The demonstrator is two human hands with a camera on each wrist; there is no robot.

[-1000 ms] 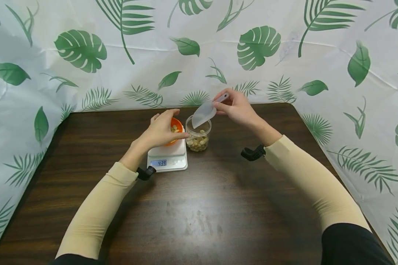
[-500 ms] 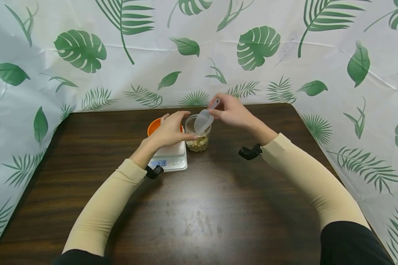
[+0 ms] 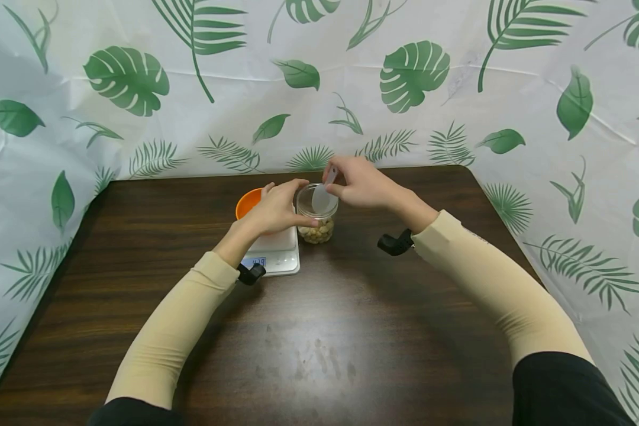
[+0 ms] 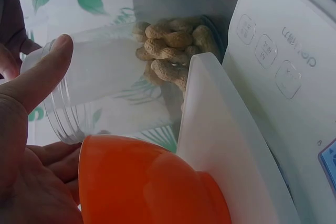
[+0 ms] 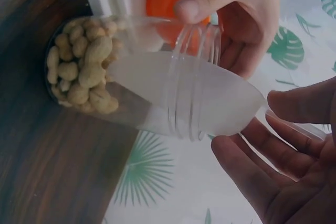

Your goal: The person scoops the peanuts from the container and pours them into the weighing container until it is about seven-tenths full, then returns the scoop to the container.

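A clear screw-neck jar [image 5: 144, 118], part filled with unshelled peanuts [image 5: 86, 72], stands on the table right of the kitchen scale. My left hand [image 3: 270, 212] grips the jar by its neck, thumb on the near side and fingers around the back. Between thumb and fingers, my right hand [image 3: 366, 184] pinches the handle of a translucent white scoop [image 5: 236, 106]. The scoop's blade dips through the jar's mouth, its tip close to the peanuts. Beside the left palm an orange bowl [image 4: 147, 182] sits on the scale; the left hand partly hides it in the head view.
The white digital scale [image 3: 282, 264] has a lit display at its front, touched by the left wrist's black camera mount in view. A dark wooden table [image 3: 319, 331] carries everything. Behind it hangs a white sheet [image 3: 346, 71] with green leaf prints.
My left hand has moved right from over the orange bowl to the jar's neck and taken hold of it. My right hand has lowered the scoop into the jar, turning it steeper.
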